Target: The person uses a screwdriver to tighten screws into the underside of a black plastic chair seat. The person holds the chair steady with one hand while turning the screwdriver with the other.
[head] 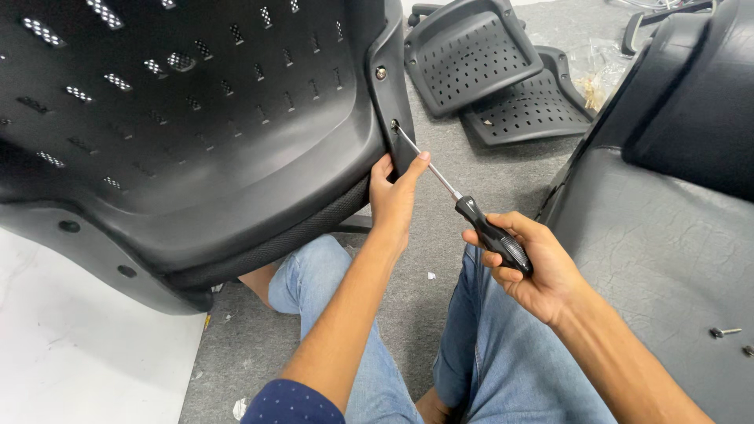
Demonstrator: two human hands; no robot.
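Black and silver, the screwdriver (471, 216) is in my right hand (534, 271). My fingers (491, 243) are wrapped tight around its black handle. The thin metal rod goes up and to the left, and its tip sits on a screw (395, 124) in the edge of the big black chair shell (196, 157). Another screw (381, 73) sits higher up on the same edge.

My left hand (393, 196) holds the rim of the shell just under the tip. My thumb touches the metal rod, and my other fingers curl behind the rim.

The shell has lots of little holes and leans over my knees. I am sitting on the grey floor (463, 173) in blue jeans (503, 353).

Two more black chair parts (503, 78) lie on the floor farther away. A big grey seat (660, 267) is on my right, with a loose bolt (724, 332) lying on it.
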